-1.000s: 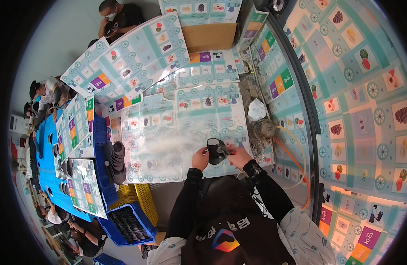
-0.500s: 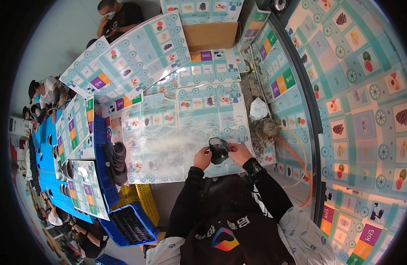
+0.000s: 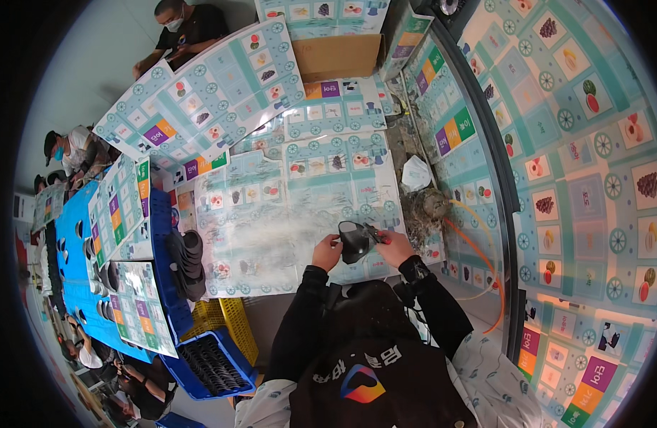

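Teal-and-white printed worktop (image 3: 243,214), pale and smeared across its middle, lies in front of the person. Long blue plastic crate (image 3: 177,317) along its left edge; below that, a yellow plastic lattice crate (image 3: 236,329) and an open blue plastic crate (image 3: 241,351) filled with thin black pieces (image 3: 211,362) in close rows. Beside the long crate: overlapping stack of dark, rounded, cupped pieces (image 3: 187,260).

Left hand (image 3: 327,252): grip pinches the near-left rim of the work, thumb against fingers. Right hand (image 3: 395,250): grip closed on the tool at the opposite rim.

Work in hand: glossy black, hollow, cup-shaped piece (image 3: 353,246), raised over the near edge of the worktop, opening tilted upward. Tool: small, dark, with a red part (image 3: 379,238); mostly covered by fingers, so its kind, and whether its tip touches the rim, is unclear.

Progress (judged): one piece mid-work, not set down. Cannot tell whether the stacked and crated pieces are finished or waiting; no completed state identifiable.
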Demonstrator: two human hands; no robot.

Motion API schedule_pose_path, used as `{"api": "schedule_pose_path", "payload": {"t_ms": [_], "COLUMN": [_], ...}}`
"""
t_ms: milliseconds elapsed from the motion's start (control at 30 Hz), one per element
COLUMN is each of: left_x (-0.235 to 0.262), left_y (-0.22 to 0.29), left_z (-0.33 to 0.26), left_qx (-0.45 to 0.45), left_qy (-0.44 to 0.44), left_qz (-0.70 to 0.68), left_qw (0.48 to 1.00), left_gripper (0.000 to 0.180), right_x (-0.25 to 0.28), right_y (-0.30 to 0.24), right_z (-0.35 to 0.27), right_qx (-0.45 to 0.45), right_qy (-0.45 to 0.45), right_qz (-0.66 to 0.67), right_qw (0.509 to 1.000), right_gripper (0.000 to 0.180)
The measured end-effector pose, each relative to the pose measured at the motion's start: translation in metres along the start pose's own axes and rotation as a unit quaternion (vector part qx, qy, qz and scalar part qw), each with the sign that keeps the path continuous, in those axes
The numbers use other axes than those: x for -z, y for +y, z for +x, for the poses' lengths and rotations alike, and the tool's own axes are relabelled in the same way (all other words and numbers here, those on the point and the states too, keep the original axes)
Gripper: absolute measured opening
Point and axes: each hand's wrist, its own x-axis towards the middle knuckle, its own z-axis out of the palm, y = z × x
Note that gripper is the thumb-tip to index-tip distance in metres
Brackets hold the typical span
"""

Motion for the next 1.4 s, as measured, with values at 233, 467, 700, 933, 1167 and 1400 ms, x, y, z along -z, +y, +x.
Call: {"api": "schedule_pose_path", "payload": {"t_ms": [233,467,700,933,1167,1400], "left_x": [0.002,0.005,0.007,0.008,0.01,0.003], "left_y": [0.002,-0.005,-0.01,0.004,0.028,0.036], "left_z": [0.0,0.005,0.004,0.005,0.0,0.004], "left_qx": [0.003,0.027,0.046,0.045,0.026,0.006], "left_qy": [0.0,-0.018,-0.031,-0.024,-0.031,-0.002], "left_qz": [-0.002,-0.011,-0.056,-0.009,-0.039,0.005], "left_qw": [1.0,0.999,0.997,0.999,0.998,1.0], "left_gripper": [0.037,0.037,0.039,0.049,0.047,0.043], "right_x": [-0.009,-0.008,-0.01,-0.009,-0.004,-0.008], "right_y": [0.038,0.018,0.018,0.024,0.035,0.047], "right_z": [-0.002,0.0,-0.008,-0.003,0.0,-0.009], "right_qx": [0.014,0.031,0.03,-0.048,0.024,0.027], "right_qy": [-0.024,-0.067,-0.026,-0.18,-0.006,0.019], "right_qz": [-0.111,-0.012,0.046,-0.038,-0.085,-0.104], "right_qw": [0.993,0.997,0.998,0.982,0.996,0.994], "right_gripper": [0.044,0.042,0.035,0.027,0.039,0.035]}}
